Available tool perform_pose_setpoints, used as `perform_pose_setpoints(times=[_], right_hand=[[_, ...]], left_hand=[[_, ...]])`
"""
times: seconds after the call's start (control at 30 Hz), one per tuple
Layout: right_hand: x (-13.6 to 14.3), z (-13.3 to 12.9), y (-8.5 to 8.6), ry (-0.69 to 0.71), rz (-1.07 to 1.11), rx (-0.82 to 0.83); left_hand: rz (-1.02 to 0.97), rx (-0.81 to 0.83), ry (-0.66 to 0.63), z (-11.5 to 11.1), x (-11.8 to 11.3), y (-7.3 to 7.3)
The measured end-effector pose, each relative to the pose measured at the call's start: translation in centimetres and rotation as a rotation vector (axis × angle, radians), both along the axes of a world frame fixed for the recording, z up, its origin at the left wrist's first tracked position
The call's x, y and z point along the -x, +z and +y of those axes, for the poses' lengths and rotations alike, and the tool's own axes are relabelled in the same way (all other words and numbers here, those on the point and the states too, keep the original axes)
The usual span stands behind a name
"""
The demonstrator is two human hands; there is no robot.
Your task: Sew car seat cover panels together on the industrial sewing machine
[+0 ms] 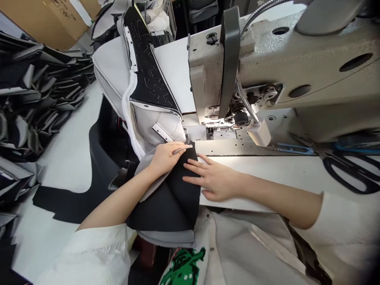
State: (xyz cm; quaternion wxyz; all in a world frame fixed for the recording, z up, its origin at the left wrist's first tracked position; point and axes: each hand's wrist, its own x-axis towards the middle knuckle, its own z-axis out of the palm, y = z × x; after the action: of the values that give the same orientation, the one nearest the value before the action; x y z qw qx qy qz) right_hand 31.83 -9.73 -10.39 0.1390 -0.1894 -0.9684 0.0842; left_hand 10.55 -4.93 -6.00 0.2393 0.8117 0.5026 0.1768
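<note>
My left hand [164, 159] is closed on the folded edge of a grey fabric panel [154, 186], just left of the sewing machine's needle area [211, 132]. Under it lies a black fabric panel [178, 206], which hangs over the table's front edge. With fingers spread, my right hand [218, 178] rests its fingertips on the right side of the black panel. Beyond my left hand stands the larger sewn piece [158, 122], grey and black with white edging strips.
The sewing machine's head [267, 59] fills the upper right, with a small lamp [259, 132] below it. Black-handled scissors [347, 162] and blue thread snips [293, 149] lie at the right. Several stacked dark pieces [38, 87] stand at the left, near a cardboard box [56, 21].
</note>
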Motion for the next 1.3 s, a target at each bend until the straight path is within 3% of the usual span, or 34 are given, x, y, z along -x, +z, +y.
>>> perform_pose_setpoints(times=[0.1,0.27,0.4,0.47,0.57,0.63,0.7,0.77,0.83,1.0,1.3], right_hand=[[0.4,-0.4,0.2,0.03,-0.013,0.018],[3.6,0.9,0.0,-0.106,-0.011,-0.207],[2.5,0.9,0.1,-0.14,-0.018,-0.232],[0.7,0.8,-0.1,-0.108,0.007,-0.188],[-1.9,1.1,-0.6,-0.056,0.148,0.018],[-2.8,2.0,-0.8,-0.205,0.28,0.175],[-2.9,3.2,-0.7,-0.45,0.346,0.272],[-2.2,4.3,-0.3,-0.637,0.302,0.337],[-1.5,5.2,0.3,-0.71,0.203,0.401],[-0.9,5.7,1.3,-0.72,0.118,0.477],[-0.9,5.3,1.6,-0.744,0.141,0.47]], left_hand=[[0.111,-0.049,-0.045,-0.1,-0.3,-0.2],[0.327,-0.148,-0.157,0.0,-0.8,-1.1],[0.39,-0.204,-0.2,0.6,-2.1,-1.4],[0.405,-0.221,-0.214,0.9,-3.0,-1.3],[0.39,-0.219,-0.237,1.1,-3.7,-1.3],[0.331,-0.21,-0.257,1.1,-3.6,-1.3],[0.26,-0.218,-0.274,0.9,-3.4,-1.6],[0.212,-0.247,-0.297,0.7,-3.2,-1.9],[0.186,-0.288,-0.333,0.5,-3.0,-2.1],[0.168,-0.388,-0.38,0.3,-3.1,-2.6],[0.172,-0.473,-0.371,0.1,-3.1,-2.6]])
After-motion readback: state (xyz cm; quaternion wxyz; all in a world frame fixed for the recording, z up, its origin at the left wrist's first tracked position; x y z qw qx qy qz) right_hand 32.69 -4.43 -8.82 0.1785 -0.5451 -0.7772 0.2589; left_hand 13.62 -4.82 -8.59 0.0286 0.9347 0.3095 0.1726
